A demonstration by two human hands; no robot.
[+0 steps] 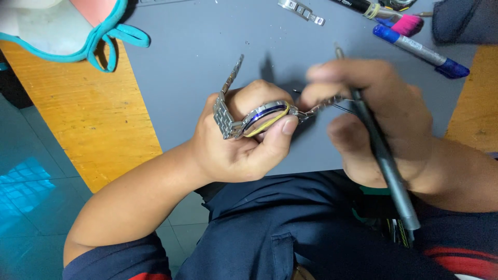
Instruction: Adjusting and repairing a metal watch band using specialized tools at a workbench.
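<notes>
My left hand (241, 140) grips a silver wristwatch (264, 116) with a blue and yellow edge, thumb pressed on its case. One end of its metal bracelet (228, 98) sticks up past my fingers, toward the mat. My right hand (384, 119) holds a long grey pen-like tool (386, 161) and pinches the other bracelet end (321, 106) beside the watch case. The right hand is blurred by motion. Both hands hover over the near edge of a grey work mat (207, 46).
The mat lies on an orange wooden table (88, 119). A loose metal bracelet piece (301, 10), a blue marker (420, 52) and a pink-tipped brush (404, 23) lie at the back. A teal-trimmed cloth item (72, 31) sits at the back left, a dark cloth (461, 21) at the back right.
</notes>
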